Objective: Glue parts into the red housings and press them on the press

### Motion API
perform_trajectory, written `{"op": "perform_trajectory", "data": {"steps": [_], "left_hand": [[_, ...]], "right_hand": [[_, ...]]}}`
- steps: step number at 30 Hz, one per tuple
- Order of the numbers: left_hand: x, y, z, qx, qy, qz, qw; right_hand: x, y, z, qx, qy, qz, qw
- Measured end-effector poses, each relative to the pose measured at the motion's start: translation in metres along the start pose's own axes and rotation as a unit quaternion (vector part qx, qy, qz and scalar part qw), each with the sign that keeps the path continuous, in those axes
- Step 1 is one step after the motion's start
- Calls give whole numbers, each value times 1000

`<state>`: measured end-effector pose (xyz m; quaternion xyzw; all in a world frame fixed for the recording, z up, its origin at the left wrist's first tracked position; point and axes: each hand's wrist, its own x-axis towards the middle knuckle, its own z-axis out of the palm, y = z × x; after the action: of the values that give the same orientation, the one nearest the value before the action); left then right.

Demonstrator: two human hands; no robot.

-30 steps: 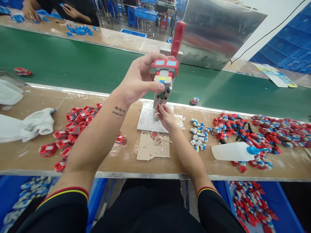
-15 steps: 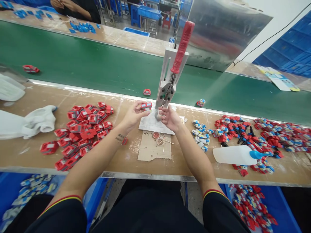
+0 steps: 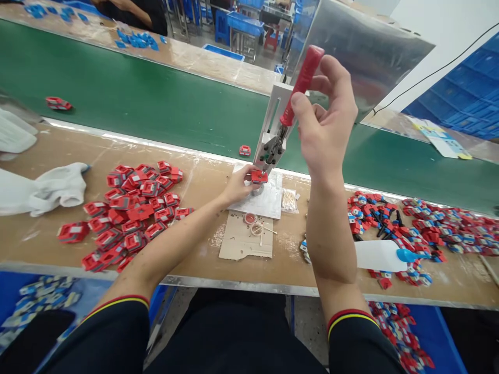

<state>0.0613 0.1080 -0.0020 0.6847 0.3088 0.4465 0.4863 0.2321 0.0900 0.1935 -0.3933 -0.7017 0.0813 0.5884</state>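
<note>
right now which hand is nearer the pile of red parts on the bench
Left. The left hand holds a red part under the press, just right of the red pile; the right hand is higher up, gripping the red lever.

Right hand (image 3: 325,122) grips red press handle (image 3: 302,83); left hand (image 3: 237,186) steadies red part (image 3: 259,176)

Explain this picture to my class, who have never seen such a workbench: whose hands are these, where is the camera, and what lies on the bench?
The camera sits on the worker's head, looking down at their own hands. The right hand grips the red lever handle of a small hand press. The left hand holds a red toy piece under it. On the bench lie a pile of red pieces, a white cloth, a white bottle and mixed red-and-blue parts. Behind runs a green conveyor belt.
</note>
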Motion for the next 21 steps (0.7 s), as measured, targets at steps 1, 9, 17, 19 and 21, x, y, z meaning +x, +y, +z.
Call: {"op": "perform_trajectory", "data": {"steps": [1, 9, 17, 19, 21], "left_hand": [[0, -2, 2, -2, -2, 0, 1000], [-4, -4, 3, -4, -10, 7, 1000], [-7, 3, 6, 26, -7, 18, 999], [-6, 4, 7, 30, -13, 27, 999], [-5, 4, 7, 30, -20, 33, 999]], "right_hand": [[-6, -6, -1, 3, 1, -13, 1000], [-112, -49, -10, 86, 43, 4, 995], [-128, -60, 14, 313, -95, 384, 863], [-125, -67, 13, 329, -70, 396, 855], [-126, -69, 13, 331, -54, 403, 851]]}}
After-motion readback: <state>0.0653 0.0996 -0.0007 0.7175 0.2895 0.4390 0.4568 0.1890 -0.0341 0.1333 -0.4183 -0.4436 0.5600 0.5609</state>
